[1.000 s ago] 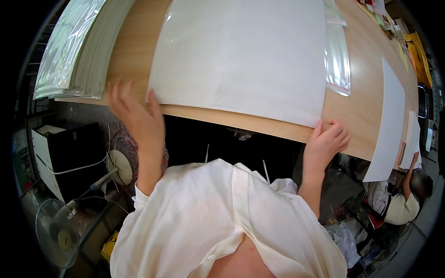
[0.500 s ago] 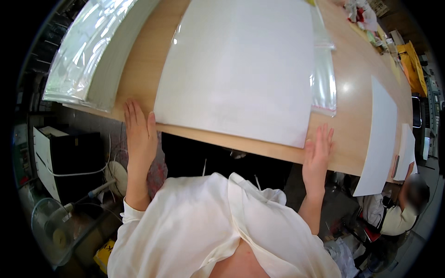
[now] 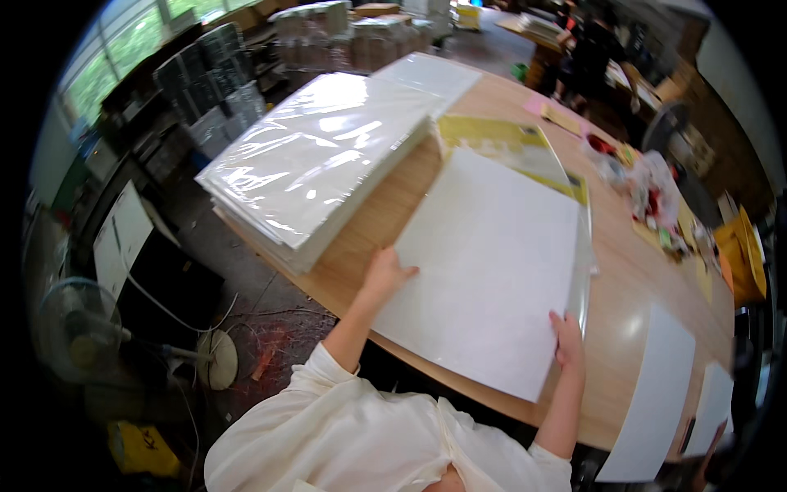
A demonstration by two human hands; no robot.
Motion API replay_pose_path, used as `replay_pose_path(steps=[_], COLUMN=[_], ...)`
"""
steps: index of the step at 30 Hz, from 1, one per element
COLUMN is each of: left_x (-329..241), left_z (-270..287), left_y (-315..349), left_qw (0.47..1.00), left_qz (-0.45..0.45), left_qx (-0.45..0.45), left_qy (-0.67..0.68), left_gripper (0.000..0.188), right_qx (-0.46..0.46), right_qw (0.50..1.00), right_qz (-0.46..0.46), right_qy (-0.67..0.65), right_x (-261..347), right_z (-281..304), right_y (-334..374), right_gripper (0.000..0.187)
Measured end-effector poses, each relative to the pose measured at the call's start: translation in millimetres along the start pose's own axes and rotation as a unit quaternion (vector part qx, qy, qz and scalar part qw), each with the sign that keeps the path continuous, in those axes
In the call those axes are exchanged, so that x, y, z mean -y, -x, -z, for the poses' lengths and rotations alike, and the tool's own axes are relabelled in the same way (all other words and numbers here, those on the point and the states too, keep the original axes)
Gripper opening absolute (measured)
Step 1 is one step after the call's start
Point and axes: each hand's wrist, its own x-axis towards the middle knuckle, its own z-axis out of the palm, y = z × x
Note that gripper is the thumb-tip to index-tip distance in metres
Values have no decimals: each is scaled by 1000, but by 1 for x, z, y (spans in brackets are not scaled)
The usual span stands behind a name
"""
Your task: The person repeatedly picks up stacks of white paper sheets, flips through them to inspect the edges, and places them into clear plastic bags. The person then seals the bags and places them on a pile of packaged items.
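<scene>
A large white sheet (image 3: 484, 262), perhaps a thin stack, lies on the wooden table in front of me; its near edge reaches the table edge. My left hand (image 3: 385, 277) is at its left edge, thumb laid over the top and fingers closed along the side. On the opposite edge, my right hand (image 3: 567, 340) grips lower down, its far fingers partly hidden. Under the sheet's far and right sides, clear plastic sleeves (image 3: 584, 287) and a yellow-bordered sheet (image 3: 492, 135) peek out. Left of it rises a tall stack of white sheets in glossy plastic (image 3: 320, 139).
The wooden table (image 3: 619, 353) carries another white board (image 3: 652, 402) overhanging its right side. Plastic bags (image 3: 654, 189) and small items sit at the far right edge. A fan (image 3: 82, 328) stands on the floor at left. Another person (image 3: 594, 53) is in the far background.
My view has tilted up and turned, showing more of the room. Both hands have moved farther up the sheet's sides, from beside its near corners to holding its edges.
</scene>
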Motion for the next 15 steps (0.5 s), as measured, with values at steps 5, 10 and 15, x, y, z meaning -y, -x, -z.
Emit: replay_pose_path(steps=[5,10,15], left_x=[-54,-85,-76], left_z=[33,105,241], left_y=[9,-6,-85], left_qw=[995,990,969], left_qz=[44,-24,-76], left_qx=[-26,-80,-159], left_qy=[-86,-112,-171], left_gripper=[52,53,63], right_qx=[3,-36,-56], right_qw=[979,941,964], right_qz=[155,284,241], right_qy=[131,182,-93], right_x=[17,52,115], right_z=[-24,-39,-148], right_y=[18,9,-14], right_gripper=[52,64,61])
